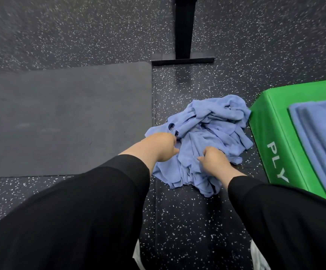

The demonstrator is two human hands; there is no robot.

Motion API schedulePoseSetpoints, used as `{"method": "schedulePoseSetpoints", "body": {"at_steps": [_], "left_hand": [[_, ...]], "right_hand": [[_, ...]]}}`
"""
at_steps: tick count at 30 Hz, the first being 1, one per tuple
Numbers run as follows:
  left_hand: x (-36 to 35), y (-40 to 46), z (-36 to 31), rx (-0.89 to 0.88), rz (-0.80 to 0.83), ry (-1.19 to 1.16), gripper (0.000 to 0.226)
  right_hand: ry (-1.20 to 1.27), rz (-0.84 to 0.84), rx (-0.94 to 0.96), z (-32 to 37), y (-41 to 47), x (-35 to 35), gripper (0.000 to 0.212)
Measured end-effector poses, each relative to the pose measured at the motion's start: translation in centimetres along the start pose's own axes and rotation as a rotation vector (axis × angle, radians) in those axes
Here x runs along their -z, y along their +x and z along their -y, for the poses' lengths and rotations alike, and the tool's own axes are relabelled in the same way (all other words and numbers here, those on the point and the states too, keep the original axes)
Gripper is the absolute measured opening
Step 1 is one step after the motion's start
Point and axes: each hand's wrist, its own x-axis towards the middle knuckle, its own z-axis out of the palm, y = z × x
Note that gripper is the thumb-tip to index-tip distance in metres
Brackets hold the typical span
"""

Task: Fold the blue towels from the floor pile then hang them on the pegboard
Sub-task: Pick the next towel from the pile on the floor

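A crumpled pile of blue towels (206,137) lies on the speckled black floor in front of me. My left hand (159,146) reaches into the pile's left edge, its fingers curled into the cloth. My right hand (214,158) grips a bunch of the same blue fabric near the pile's front, fingers curled round it. Both arms wear black sleeves. A folded blue towel (319,139) lies flat on top of a green box at the right. No pegboard is in view.
The green box (275,145) with white letters stands right of the pile, almost touching it. A dark grey mat (61,117) covers the floor to the left. A black post on a flat base (183,57) stands beyond the pile.
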Motion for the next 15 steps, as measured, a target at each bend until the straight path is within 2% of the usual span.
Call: {"method": "schedulePoseSetpoints", "body": {"at_steps": [2, 5, 8, 10, 13, 15], "left_hand": [[-0.1, 0.2, -0.2, -0.007, 0.031, 0.006, 0.044], [0.4, 0.3, -0.3, -0.046, 0.006, -0.008, 0.04], [1.4, -0.2, -0.2, -0.037, -0.142, -0.033, 0.033], [2.3, -1.1, -0.4, -0.01, -0.276, -0.132, 0.029], [4.5, -3.9, -1.5, -0.004, -0.434, -0.3, 0.024], [6.1, -6.4, -2.6, -0.023, -0.488, -0.389, 0.025]], "right_hand": [[-0.005, -0.097, 0.014, 0.3, -0.1, 0.1, 0.037], [0.308, -0.295, 0.053, 1.6, -0.9, 2.2, 0.036], [0.553, -0.408, 0.095, 3.2, -2.2, 6.5, 0.024], [0.645, -0.463, 0.131, 4.1, -3.3, 9.5, 0.019], [0.764, -0.454, 0.149, 5.0, -5.3, 13.8, 0.016], [0.762, -0.458, 0.162, 5.6, -7.3, 16.7, 0.022]]}}
